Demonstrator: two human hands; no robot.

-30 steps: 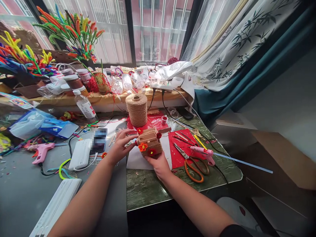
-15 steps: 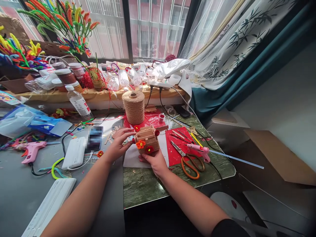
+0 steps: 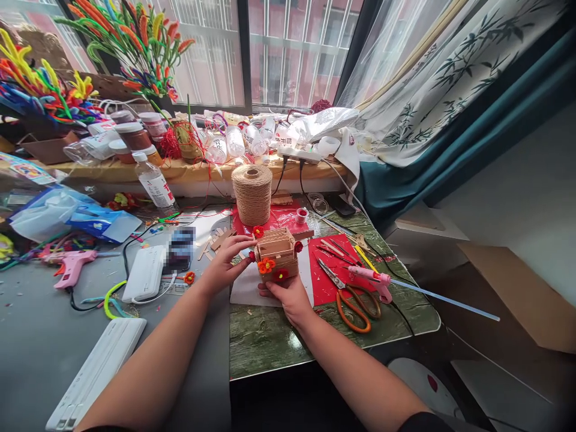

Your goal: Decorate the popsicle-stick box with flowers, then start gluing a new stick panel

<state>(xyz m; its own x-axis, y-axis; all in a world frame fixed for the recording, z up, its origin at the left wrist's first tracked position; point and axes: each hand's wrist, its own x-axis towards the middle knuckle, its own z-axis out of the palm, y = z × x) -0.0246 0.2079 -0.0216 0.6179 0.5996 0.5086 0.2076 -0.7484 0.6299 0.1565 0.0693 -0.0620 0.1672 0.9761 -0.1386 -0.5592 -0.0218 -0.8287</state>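
Note:
A small wooden stick box [image 3: 278,247], wound with twine and decorated with flowers, is held above the white sheet [image 3: 243,291]. Orange [image 3: 266,265] and red flowers [image 3: 298,246] of fuzzy wire sit on its corners and front. My right hand [image 3: 290,297] grips the box from below, thumb on the front. At its left side my left hand [image 3: 229,261] closes thumb and fingers around the edge by a dark red flower [image 3: 252,256]. The slatted top faces me, and a flat stick [image 3: 306,234] sticks out on the right.
Right of the box lie scissors [image 3: 353,306], a pink glue gun [image 3: 371,277] with a long glue stick, and tools on a red sheet [image 3: 330,288]. Behind stands a twine spool [image 3: 252,195]. Leftward are a phone [image 3: 180,249], a power bank [image 3: 144,273] and another glue gun [image 3: 74,267].
The box has tipped a little, so more of the gaps and inside between its top slats shows. Both hands keep their hold. The whole view has shifted slightly.

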